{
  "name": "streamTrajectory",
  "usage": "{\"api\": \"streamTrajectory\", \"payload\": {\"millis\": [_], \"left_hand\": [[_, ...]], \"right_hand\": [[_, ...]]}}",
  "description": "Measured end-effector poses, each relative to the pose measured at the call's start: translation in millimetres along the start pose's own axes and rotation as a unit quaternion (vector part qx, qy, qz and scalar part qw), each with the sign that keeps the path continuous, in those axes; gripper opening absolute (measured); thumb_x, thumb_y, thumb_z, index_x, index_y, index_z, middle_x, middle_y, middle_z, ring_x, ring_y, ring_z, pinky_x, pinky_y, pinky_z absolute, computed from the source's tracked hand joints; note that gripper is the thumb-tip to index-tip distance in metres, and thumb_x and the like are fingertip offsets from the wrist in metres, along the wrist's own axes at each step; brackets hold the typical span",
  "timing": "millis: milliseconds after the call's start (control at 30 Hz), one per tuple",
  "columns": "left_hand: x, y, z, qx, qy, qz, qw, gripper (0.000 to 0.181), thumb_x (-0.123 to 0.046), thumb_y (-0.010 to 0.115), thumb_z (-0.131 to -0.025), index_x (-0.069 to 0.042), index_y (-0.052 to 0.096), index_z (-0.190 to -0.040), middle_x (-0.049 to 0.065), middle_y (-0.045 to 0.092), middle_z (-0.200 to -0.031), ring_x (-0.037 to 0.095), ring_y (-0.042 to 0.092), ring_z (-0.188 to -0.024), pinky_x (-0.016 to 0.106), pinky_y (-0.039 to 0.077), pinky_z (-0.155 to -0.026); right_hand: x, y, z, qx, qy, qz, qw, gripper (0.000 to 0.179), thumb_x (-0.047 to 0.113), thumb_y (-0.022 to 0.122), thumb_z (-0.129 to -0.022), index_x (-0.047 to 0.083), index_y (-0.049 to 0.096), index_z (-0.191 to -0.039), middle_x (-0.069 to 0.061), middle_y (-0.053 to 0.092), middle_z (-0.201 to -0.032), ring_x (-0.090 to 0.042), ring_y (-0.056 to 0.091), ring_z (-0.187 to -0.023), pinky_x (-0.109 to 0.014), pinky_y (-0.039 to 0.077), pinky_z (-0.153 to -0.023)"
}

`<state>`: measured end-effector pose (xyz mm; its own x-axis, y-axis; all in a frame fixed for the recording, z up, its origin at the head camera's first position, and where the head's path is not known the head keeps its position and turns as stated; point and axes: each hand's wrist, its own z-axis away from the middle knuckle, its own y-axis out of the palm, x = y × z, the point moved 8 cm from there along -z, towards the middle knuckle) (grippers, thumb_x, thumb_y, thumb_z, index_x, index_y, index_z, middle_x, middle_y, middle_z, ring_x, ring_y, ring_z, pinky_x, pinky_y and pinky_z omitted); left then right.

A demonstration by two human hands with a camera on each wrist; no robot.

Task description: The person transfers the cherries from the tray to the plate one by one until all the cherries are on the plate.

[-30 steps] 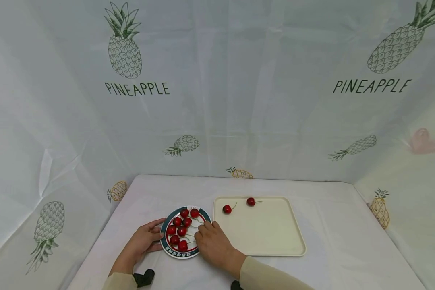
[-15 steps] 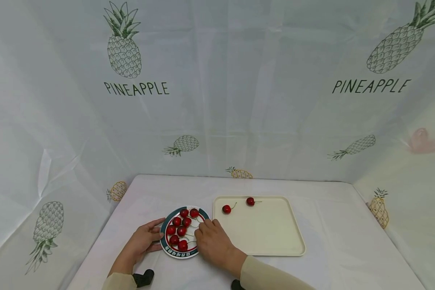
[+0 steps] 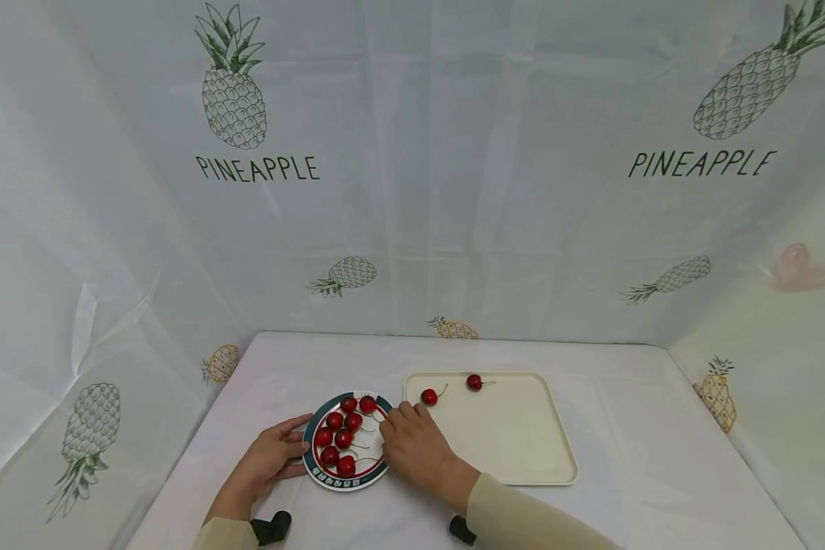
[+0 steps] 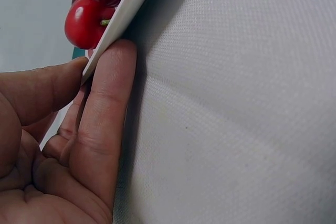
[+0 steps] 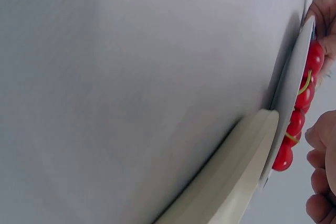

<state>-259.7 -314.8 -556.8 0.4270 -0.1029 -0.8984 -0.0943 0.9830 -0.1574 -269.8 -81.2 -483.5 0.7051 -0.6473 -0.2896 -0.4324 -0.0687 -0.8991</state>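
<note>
A round plate [image 3: 380, 475] with a dark green patterned rim holds several red cherries [image 3: 344, 438] with stems. My left hand [image 3: 270, 457] grips the plate's left rim. In the left wrist view, its thumb [image 4: 63, 85] is at the rim's edge and a finger lies under the plate. My right hand [image 3: 419, 451] hangs over the plate's right edge and the tray's left side, fingers curled. In the right wrist view its fingertips [image 5: 317, 179] are beside the cherries; I cannot tell whether they hold anything.
A cream rectangular tray [image 3: 502, 443] lies to the right, right against the plate, with two stemmed cherries near its back edge, one at left [image 3: 429, 396] and one farther right [image 3: 474, 383]. A white cloth [image 3: 626, 428] covers the table; a pineapple-printed curtain [image 3: 454, 191] surrounds it.
My right hand has moved slightly right and back, uncovering more of the plate's right side and the cherry stems there. The left hand and plate stay in place.
</note>
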Motion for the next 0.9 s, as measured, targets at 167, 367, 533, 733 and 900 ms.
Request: {"api": "streamTrajectory", "payload": {"millis": [167,367,533,733,900], "left_hand": [[0.4,0.0,-0.9,-0.004,-0.001,0.001,1.0000,0.052,0.001,0.058,-0.093,-0.013,0.050,-0.142,0.017,0.062,-0.116,0.023,0.071,-0.086,0.042,0.061,-0.074],[0.0,0.2,-1.3,-0.004,-0.002,-0.001,1.0000,0.052,0.001,0.058,-0.093,-0.013,0.050,-0.142,0.017,0.061,-0.116,0.023,0.071,-0.086,0.042,0.061,-0.074],[0.6,-0.6,-1.1,-0.010,-0.003,0.001,0.9999,0.052,0.002,0.058,-0.092,-0.014,0.051,-0.142,0.017,0.061,-0.115,0.023,0.071,-0.085,0.043,0.061,-0.073],[0.4,-0.8,-1.2,-0.010,-0.004,0.001,0.9999,0.052,0.002,0.058,-0.092,-0.014,0.051,-0.142,0.017,0.062,-0.116,0.023,0.071,-0.086,0.043,0.061,-0.073],[-0.2,0.6,-0.7,0.008,-0.004,-0.001,1.0000,0.055,0.000,0.059,-0.093,-0.012,0.046,-0.145,0.018,0.061,-0.120,0.023,0.071,-0.088,0.042,0.061,-0.075]], "right_hand": [[-9,-1,2.4,0.009,0.014,-0.013,0.9998,0.027,0.038,0.061,-0.090,0.013,0.059,-0.100,-0.001,0.055,-0.092,-0.020,0.046,-0.091,-0.034,0.040,-0.078],[-23,-4,6.4,0.002,0.025,-0.017,0.9995,0.031,0.040,0.062,-0.090,0.014,0.058,-0.105,-0.001,0.055,-0.093,-0.020,0.047,-0.091,-0.035,0.042,-0.081],[-39,-4,10.6,-0.011,0.029,-0.014,0.9994,0.033,0.038,0.063,-0.088,0.014,0.056,-0.109,-0.001,0.054,-0.097,-0.021,0.048,-0.094,-0.038,0.043,-0.084],[-64,0,17.4,-0.012,0.035,-0.006,0.9993,0.029,0.034,0.064,-0.088,0.013,0.055,-0.105,-0.002,0.053,-0.096,-0.021,0.047,-0.090,-0.036,0.042,-0.080],[-86,1,25.4,-0.009,0.044,-0.003,0.9990,0.028,0.031,0.065,-0.088,0.011,0.056,-0.105,-0.003,0.054,-0.093,-0.022,0.047,-0.088,-0.037,0.041,-0.078]]}}
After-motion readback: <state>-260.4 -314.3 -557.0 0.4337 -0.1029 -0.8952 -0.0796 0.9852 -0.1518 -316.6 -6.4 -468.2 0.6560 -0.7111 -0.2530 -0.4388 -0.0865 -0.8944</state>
